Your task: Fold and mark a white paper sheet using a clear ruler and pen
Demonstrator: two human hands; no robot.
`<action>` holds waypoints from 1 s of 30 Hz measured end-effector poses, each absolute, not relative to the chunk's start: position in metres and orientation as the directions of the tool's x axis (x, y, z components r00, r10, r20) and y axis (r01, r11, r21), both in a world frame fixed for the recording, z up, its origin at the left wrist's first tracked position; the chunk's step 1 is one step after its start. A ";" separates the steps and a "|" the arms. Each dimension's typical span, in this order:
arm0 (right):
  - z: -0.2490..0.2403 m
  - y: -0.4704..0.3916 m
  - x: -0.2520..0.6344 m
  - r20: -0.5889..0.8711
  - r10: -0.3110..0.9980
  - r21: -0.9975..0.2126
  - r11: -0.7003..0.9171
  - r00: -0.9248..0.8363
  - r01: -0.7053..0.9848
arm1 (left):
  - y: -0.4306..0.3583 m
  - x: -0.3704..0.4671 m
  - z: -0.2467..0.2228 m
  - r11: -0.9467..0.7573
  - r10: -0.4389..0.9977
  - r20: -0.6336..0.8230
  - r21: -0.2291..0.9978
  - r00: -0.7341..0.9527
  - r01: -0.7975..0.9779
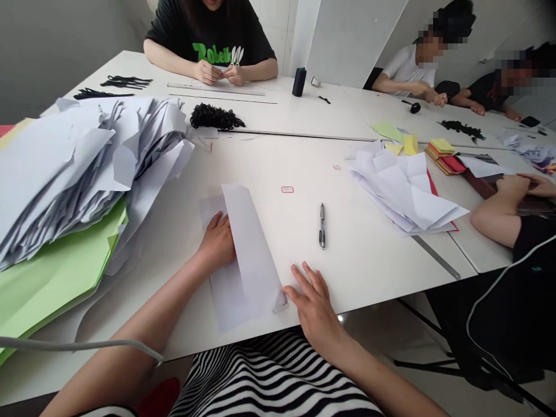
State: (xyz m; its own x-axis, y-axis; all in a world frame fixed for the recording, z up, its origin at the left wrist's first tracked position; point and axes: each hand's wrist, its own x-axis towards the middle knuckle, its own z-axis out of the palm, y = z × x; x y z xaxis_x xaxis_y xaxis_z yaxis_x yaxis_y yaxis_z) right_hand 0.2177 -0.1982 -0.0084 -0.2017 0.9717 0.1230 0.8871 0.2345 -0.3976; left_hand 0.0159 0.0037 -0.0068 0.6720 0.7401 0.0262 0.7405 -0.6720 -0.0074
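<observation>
Left hand (219, 240), partly hidden, lies flat at the folded paper's (256, 260) ten o'clock; right hand (313, 301), fingers spread, touches its four-o'clock corner.

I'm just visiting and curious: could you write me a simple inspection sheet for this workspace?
Surface: white table, bearing two small red-outlined labels.
Job's things: a white paper sheet, one side folded over; a pen lies to its right.
Clutter: large paper heap over green sheets at left; loose papers and metal ruler at right; black cord bundle farther back.
Grippers: none, bare hands. Left hand lies on the sheet, partly hidden by the flap; right hand is spread, thumb at the sheet's corner.
Cables: grey cable at lower left; white cable at right.
Surroundings: one person opposite, others at right.
</observation>
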 end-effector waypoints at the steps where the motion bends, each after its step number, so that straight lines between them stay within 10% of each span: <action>1: -0.008 -0.205 0.219 0.120 0.970 -0.389 0.240 -0.209 0.889 | 0.004 0.016 -0.007 -0.672 0.740 0.028 -0.006 0.672 0.740; 30: -0.014 -0.187 0.210 0.165 0.986 -0.514 0.104 -0.021 0.852 | -0.002 0.010 -0.009 -0.618 0.772 0.101 0.350 0.628 0.704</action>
